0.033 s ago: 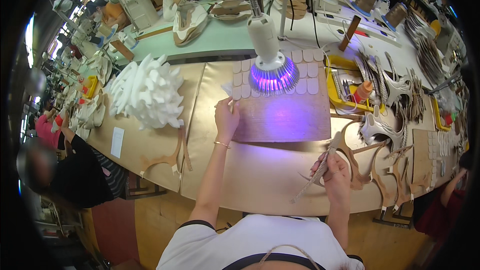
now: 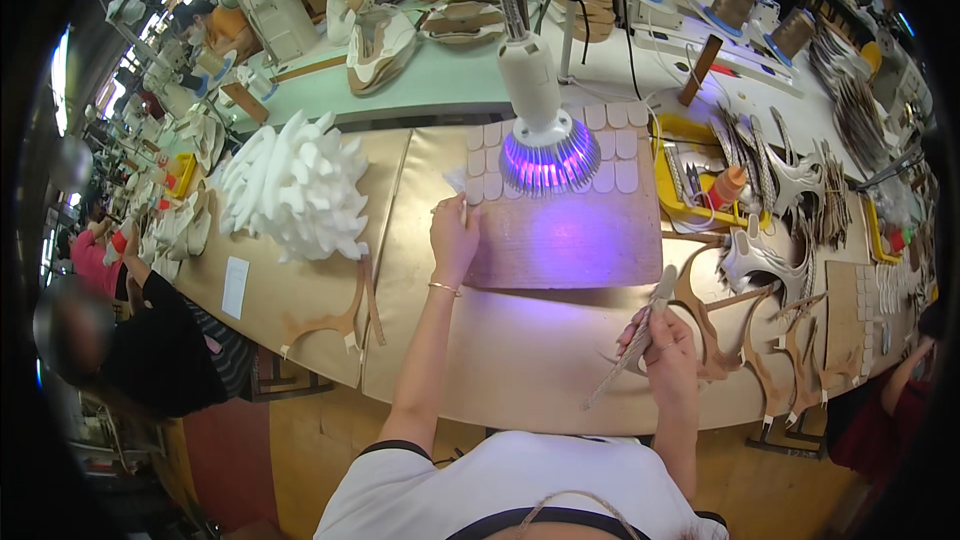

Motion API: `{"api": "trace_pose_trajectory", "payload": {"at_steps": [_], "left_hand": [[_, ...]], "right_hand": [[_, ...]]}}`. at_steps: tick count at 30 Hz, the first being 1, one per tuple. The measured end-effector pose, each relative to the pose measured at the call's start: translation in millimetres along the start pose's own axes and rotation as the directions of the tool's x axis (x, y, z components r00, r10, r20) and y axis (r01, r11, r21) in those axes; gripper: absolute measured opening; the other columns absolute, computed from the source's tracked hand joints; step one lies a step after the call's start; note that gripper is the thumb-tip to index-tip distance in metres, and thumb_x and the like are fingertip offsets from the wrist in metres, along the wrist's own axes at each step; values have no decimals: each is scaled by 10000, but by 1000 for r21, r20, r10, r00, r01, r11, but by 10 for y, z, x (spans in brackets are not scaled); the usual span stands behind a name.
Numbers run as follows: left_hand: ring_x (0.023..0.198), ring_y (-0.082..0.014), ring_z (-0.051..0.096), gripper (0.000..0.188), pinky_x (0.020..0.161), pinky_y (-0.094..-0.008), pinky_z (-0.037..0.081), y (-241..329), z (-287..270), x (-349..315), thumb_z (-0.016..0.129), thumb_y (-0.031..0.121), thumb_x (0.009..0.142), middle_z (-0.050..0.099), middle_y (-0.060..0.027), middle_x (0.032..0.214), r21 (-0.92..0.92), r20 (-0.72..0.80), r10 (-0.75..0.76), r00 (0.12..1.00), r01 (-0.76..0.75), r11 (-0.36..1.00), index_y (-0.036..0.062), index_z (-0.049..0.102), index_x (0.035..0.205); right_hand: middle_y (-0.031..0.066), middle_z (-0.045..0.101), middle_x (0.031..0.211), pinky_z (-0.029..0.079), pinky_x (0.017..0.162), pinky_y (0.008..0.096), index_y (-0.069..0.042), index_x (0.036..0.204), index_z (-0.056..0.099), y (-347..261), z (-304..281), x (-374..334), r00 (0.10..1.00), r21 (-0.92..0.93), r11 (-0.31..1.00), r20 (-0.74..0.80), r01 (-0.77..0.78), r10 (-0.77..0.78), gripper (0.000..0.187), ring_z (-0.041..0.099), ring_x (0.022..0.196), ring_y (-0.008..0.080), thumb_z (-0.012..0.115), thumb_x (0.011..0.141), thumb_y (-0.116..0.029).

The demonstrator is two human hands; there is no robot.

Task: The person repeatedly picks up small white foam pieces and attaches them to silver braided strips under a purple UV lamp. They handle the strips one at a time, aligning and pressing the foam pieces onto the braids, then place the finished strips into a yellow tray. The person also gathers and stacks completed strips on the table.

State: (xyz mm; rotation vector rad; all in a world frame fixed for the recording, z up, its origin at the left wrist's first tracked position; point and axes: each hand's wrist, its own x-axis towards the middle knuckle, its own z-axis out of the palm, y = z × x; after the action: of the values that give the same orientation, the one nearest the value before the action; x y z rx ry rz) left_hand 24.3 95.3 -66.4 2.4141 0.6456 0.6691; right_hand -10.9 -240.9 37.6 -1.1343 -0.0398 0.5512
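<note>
My left hand is at the left edge of a flat brown board, its fingers curled in beside the lowest row of pale rounded tabs. Whatever lies between those fingertips is too small to make out. In front of the board's right corner, my right hand pinches a long, narrow woven strap with a smooth pale rounded upper end. The strap slants, its lower end pointing toward me and to the left. A thin curved piece beside it is partly hidden by my fingers.
A lamp glowing violet hangs over the board. White foam-like pieces are heaped at left, near a paper slip. At right are a yellow tray, an orange bottle and brown cut pieces. Co-workers sit around.
The upper end of the strap in my right hand has tipped slightly to the left. My left hand stays at the board's edge.
</note>
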Motion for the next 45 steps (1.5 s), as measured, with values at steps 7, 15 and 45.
{"api": "trace_pose_trajectory", "payload": {"at_steps": [7, 15, 45], "left_hand": [[748, -300, 633, 140, 668, -386, 523, -171, 171, 246, 523, 95, 919, 624, -163, 944, 117, -19, 184, 983, -180, 977, -7, 589, 987], [894, -256, 602, 163, 658, -334, 507, 198, -145, -67, 529, -47, 883, 573, -119, 1015, -101, -540, 220, 812, -322, 941, 37, 617, 992], [906, -209, 614, 104, 739, -307, 519, 1130, -382, -816, 641, 41, 851, 594, -140, 1052, -664, 362, 218, 906, 86, 743, -7, 624, 942]], "right_hand": [[74, 643, 774, 524, 660, 281, -17, 955, 584, 83, 172, 268, 997, -109, 991, -3, -81, 81, 282, 627, 685, 139, 465, 1001, -268], [88, 645, 802, 492, 637, 267, -38, 960, 565, 52, 191, 506, 997, -49, 996, -5, -76, 76, 264, 608, 678, 139, 445, 1009, -267], [13, 565, 912, 457, 708, 231, -31, 1062, 501, 173, 362, 463, 994, -446, 889, 11, 102, -108, 259, 536, 818, 67, 624, 842, 28]]}}
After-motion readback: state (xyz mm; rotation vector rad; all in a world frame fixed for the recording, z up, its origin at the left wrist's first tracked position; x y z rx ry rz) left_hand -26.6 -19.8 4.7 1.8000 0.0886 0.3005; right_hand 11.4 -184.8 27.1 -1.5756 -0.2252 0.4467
